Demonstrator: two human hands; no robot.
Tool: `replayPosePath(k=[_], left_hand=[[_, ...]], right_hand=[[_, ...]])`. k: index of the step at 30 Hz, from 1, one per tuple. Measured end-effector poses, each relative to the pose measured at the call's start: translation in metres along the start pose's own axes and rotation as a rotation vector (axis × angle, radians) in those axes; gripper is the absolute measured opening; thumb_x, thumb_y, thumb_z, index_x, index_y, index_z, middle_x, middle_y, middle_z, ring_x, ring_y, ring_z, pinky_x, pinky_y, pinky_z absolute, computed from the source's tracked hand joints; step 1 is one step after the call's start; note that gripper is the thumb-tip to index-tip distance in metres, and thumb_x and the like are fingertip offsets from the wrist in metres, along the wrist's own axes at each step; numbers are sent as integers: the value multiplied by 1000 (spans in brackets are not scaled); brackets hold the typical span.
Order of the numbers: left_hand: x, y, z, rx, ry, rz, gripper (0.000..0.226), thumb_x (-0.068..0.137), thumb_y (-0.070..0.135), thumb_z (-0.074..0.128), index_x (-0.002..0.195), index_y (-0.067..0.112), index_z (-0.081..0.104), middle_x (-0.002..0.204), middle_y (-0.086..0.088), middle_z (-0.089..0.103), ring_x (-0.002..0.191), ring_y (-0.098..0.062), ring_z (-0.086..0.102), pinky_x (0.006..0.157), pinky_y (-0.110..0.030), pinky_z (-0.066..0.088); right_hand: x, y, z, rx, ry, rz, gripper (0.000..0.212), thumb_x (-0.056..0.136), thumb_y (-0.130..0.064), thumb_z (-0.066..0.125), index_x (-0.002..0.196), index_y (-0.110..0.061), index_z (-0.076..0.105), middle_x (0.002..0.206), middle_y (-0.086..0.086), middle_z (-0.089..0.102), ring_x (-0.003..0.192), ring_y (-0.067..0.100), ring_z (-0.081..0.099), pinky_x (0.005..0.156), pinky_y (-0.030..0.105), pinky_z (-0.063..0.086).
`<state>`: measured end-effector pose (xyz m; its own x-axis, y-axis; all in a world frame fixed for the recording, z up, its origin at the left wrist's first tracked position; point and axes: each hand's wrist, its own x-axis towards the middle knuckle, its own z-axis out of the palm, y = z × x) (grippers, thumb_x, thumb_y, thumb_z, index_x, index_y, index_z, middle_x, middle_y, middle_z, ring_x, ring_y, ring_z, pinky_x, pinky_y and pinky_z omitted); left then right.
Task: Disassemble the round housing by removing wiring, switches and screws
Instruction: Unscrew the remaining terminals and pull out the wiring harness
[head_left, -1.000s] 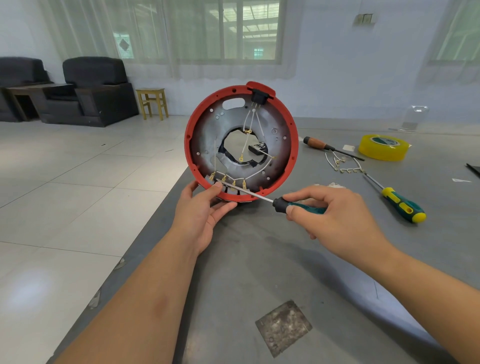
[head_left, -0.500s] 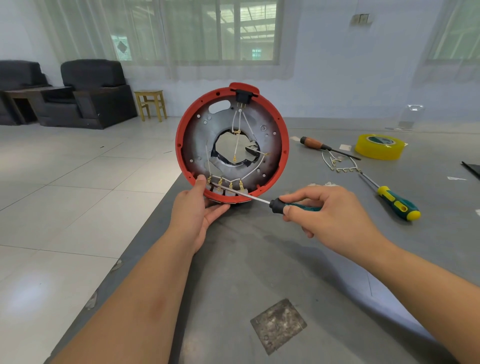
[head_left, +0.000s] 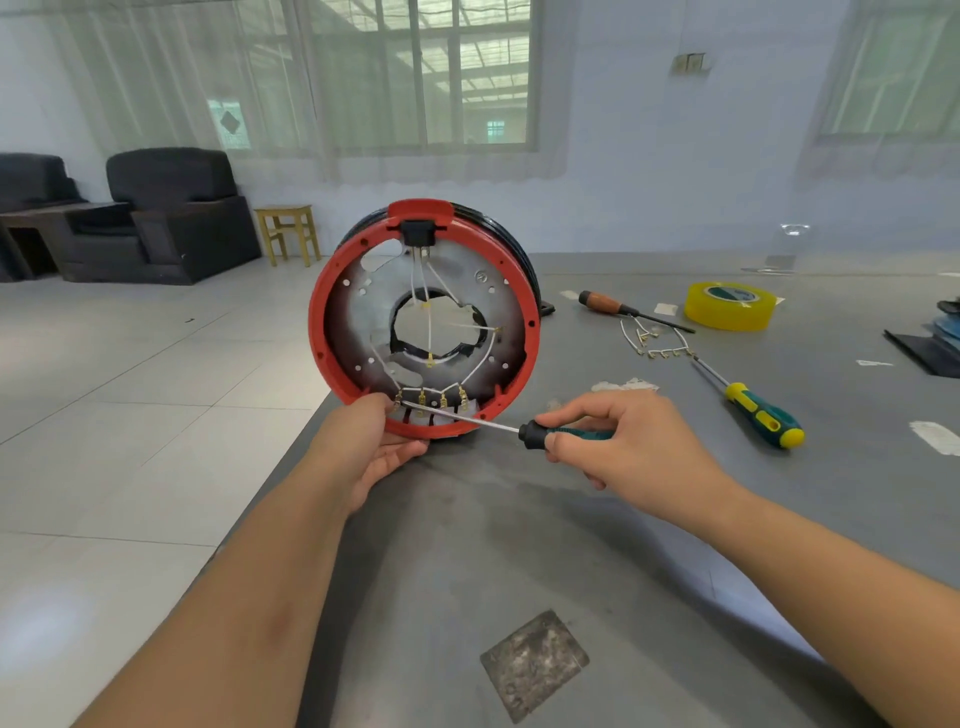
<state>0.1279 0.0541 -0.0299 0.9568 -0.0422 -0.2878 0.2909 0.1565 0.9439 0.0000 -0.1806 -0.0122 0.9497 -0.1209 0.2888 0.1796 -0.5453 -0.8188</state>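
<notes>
- the grey table (head_left: 649, 519) fills the right and lower part of the view, with a pale tiled floor (head_left: 130, 389) to its left.
- two dark armchairs (head_left: 156, 218) and a small yellow stool (head_left: 287, 232) stand far back on the left, under a curtained window (head_left: 415, 78).
- the round housing (head_left: 343, 312) stands upright on its edge near the table's left edge, its open red-rimmed face turned toward the camera; a ragged hole shows in its grey middle, and a black switch block (head_left: 416, 232) sits at the top of the rim.
- white wiring (head_left: 427, 332) runs down from that block across the hole, and more strands lead to a row of brass terminals (head_left: 434, 400) along the bottom.
- the left hand (head_left: 371, 447) grips the housing's lower rim from below, thumb up on the inner face beside the terminals, fingers curled under.
- the right hand (head_left: 623, 447) pinches the dark green handle of a screwdriver (head_left: 467, 421); its thin shaft angles up and left, with the tip at the leftmost terminal, just beside the left thumb.
- a roll of yellow tape (head_left: 730, 306) lies well to the right.
- a wooden-handled screwdriver (head_left: 623, 309) lies near the tape.
- a green-and-yellow screwdriver (head_left: 758, 415) lies nearer, on the right.
- a loose bundle of white wires (head_left: 654, 340) lies between those two tools.
- a scuffed metal plate (head_left: 535, 665) lies flat on the near table.
</notes>
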Motion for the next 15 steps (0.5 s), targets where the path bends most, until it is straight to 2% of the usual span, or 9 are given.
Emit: replayPosePath(k=[5, 11, 15], left_hand=[[3, -3, 1, -70, -79, -8, 18, 104, 9, 50, 113, 0, 62, 92, -26, 78, 80, -35, 80, 66, -36, 67], [4, -6, -3, -102, -128, -78, 27, 108, 16, 51, 111, -7, 64, 92, -30, 76, 80, -34, 80, 60, -37, 66], [4, -6, -6, -119, -127, -82, 26, 108, 16, 52, 108, -7, 66, 92, -28, 77, 80, -32, 80, 61, -37, 66]], right_hand=[[2, 2, -3, 0, 7, 18, 16, 85, -20, 75, 89, -34, 80, 75, 1, 74, 47, 11, 52, 50, 25, 51], [3, 4, -4, -4, 2, 5, 17, 86, -20, 76, 90, -36, 81, 78, 1, 75, 51, 11, 54, 52, 27, 54], [3, 4, -4, 3, -3, -10, 18, 86, -19, 76, 91, -35, 81, 80, 3, 75, 54, 14, 55, 54, 35, 56]])
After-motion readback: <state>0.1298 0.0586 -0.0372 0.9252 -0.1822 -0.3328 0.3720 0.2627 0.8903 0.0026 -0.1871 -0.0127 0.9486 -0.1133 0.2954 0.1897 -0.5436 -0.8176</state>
